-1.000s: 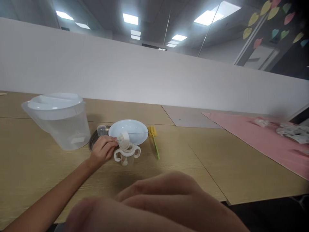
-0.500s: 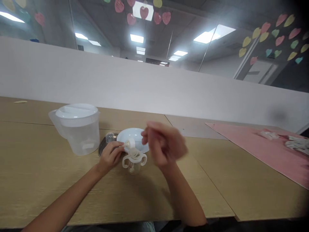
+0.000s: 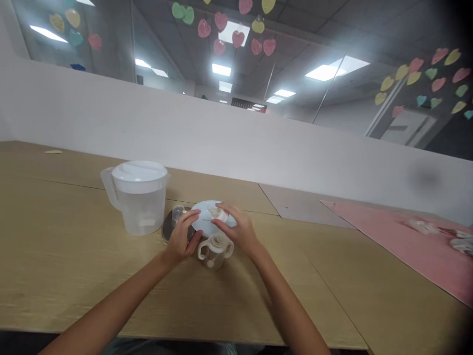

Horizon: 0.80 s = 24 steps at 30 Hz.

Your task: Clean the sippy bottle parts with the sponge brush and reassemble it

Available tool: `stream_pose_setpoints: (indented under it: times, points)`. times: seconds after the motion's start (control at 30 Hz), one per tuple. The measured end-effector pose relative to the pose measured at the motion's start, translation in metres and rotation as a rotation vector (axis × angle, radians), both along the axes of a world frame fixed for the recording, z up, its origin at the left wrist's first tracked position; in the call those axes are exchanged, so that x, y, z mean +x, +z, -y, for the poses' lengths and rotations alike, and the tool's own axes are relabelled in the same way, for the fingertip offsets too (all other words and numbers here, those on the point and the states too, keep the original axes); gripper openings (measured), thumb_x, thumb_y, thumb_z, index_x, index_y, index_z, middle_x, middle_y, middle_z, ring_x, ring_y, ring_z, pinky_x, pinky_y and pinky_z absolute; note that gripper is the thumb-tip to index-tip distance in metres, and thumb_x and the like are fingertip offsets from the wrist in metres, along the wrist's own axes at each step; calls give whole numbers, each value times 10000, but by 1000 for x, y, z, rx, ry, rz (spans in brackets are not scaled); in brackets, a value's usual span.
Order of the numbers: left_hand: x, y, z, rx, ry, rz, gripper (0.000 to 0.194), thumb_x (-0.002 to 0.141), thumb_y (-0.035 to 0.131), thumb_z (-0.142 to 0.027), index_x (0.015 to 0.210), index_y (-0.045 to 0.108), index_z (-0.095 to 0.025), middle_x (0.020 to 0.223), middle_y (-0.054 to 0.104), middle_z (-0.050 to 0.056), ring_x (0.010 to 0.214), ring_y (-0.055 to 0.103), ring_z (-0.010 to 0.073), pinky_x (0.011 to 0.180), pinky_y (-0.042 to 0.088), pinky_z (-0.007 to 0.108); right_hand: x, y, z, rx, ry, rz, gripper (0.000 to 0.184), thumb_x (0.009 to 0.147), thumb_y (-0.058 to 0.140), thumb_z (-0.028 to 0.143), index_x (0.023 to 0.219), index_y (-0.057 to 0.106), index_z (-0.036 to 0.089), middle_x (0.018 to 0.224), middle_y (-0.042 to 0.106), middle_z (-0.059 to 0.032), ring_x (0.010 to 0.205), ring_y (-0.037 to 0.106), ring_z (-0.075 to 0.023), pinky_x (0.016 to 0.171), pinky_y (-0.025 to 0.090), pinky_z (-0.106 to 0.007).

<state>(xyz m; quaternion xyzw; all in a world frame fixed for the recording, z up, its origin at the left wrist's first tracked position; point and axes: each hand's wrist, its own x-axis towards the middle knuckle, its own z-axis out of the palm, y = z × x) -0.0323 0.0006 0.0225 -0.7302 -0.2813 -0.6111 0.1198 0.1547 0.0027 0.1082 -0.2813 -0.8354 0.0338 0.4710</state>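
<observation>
My right hand (image 3: 242, 230) pinches a bottle nipple with a white collar (image 3: 220, 215), tilted on its side above a white bowl (image 3: 202, 228). My left hand (image 3: 181, 239) is empty, its thumb and fingers spread apart, just left of the nipple. Between and below both hands stands a small clear baby bottle (image 3: 215, 252) with two white handles, upright and open at the top. Behind my left hand, a clear bottle cap (image 3: 178, 212) rests on a round dark metal tray (image 3: 167, 232), which the hand partly covers.
Left of the tray stands a clear pitcher (image 3: 144, 204) with a white lid and a handle. A pink cloth (image 3: 391, 241) covers the right part of the wooden table (image 3: 92, 261), with white and red items on it. A white wall (image 3: 207, 135) runs behind.
My left hand has let go of the nipple and its fingers have opened. My right hand has come in from the right and now grips the nipple. The view has shifted slightly.
</observation>
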Motion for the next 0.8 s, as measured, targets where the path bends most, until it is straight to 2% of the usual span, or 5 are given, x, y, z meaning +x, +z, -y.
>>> stream_pose_setpoints:
  times: [0.07,0.17,0.33,0.6,0.8]
  points:
    - [3,-2,2,-122,-91,-80,488,865,503,-260,1311,326,-174,1223,526,148,1167,500,251,967,432,439,6,-10,3,-37,-79,-164,368,788,660,338,1133,576,242,1083,645,-55,995,609,-200,888,493,-352]
    - [9,-7,4,-268,-177,-187,566,850,510,-385,1331,305,-167,1193,552,149,1114,532,264,942,438,430,12,-38,10,-77,-82,-322,467,781,668,312,1216,514,240,1100,631,-74,1006,609,-209,890,501,-370]
    - [17,-11,6,-351,-192,-245,649,814,550,-441,1347,288,-180,1216,553,145,1118,529,274,961,410,441,9,-78,16,-113,-34,-465,438,780,663,281,1171,475,225,1079,604,-85,970,617,-196,846,525,-355]
    - [19,-13,6,-384,-185,-243,656,818,559,-407,1359,263,-184,1190,565,142,1074,543,259,911,438,428,4,-83,14,-126,-26,-475,361,803,624,309,1094,445,193,1041,566,-101,972,605,-201,831,522,-357]
    - [17,-13,5,-342,-182,-300,635,819,559,-389,1353,283,-186,1220,548,142,1106,530,264,938,431,435,2,-82,19,-79,-8,-369,323,827,579,282,1114,449,208,1027,565,-83,942,598,-187,794,523,-323]
